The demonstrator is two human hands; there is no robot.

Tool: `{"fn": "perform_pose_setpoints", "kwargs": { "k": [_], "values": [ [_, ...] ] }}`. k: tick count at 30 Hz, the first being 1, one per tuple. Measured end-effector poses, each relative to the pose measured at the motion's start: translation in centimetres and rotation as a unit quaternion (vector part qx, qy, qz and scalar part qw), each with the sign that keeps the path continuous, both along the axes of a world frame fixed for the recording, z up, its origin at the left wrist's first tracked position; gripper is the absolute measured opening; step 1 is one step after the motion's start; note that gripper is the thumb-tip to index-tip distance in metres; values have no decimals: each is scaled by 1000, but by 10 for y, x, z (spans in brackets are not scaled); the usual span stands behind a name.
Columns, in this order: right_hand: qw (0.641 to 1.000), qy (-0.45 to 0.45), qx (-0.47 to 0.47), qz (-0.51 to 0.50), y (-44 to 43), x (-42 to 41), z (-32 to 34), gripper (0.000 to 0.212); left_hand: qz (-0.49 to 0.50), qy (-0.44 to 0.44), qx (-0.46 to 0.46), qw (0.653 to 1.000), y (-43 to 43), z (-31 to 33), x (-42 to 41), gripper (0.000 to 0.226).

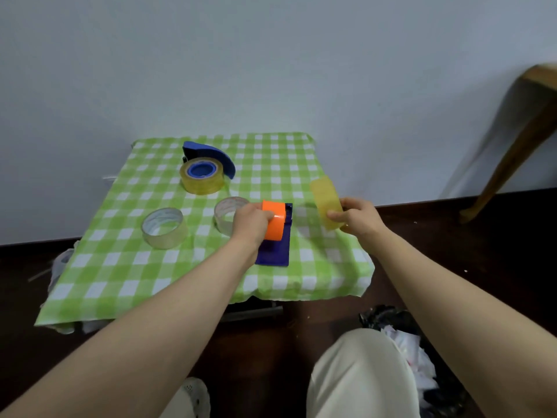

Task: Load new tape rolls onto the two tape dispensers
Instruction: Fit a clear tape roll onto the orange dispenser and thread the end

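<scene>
A small table with a green checked cloth (126, 260) carries the items. At the back left a blue dispenser (211, 153) holds a yellowish tape roll (202, 184) on its blue hub. In the middle, my left hand (248, 223) grips the orange hub (275, 220) of a second, dark blue dispenser (275, 254) lying on the cloth. My right hand (357, 218) holds a yellowish tape roll (325, 200) on edge, above the table's right side, apart from the dispenser. Two near-empty clear rolls lie flat: one (164, 227) at the left, one (227, 211) partly hidden behind my left hand.
A white wall stands behind the table. A wooden furniture leg (512, 152) slants at the right. Crumpled bags (404, 339) lie on the dark floor by my knee (358, 375). The cloth hangs over the table's front edge.
</scene>
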State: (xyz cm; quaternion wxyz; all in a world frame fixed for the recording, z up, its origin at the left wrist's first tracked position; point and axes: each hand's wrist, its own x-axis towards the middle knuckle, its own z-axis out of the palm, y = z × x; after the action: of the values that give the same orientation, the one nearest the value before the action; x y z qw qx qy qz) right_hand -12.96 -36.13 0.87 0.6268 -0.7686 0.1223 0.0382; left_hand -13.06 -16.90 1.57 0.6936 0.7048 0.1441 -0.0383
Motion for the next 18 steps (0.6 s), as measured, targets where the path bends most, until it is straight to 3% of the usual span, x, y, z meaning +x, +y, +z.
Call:
{"fn": "perform_pose_setpoints", "kwargs": {
  "k": [6,9,14,16,18],
  "values": [
    [987,24,161,-11,1,-8,3,20,-52,43,63,996,0,-15,-8,22],
    [974,11,224,-9,4,-13,6,9,-56,86,80,991,4,-19,-13,17],
    [978,-12,205,34,7,-16,11,25,-53,111,94,988,7,-22,-16,58],
    [982,-21,181,52,9,-16,14,28,1,62,143,988,10,-13,-16,53],
    [982,-35,172,69,14,-18,19,23,42,-3,126,991,10,7,-18,28]
  ]
}}
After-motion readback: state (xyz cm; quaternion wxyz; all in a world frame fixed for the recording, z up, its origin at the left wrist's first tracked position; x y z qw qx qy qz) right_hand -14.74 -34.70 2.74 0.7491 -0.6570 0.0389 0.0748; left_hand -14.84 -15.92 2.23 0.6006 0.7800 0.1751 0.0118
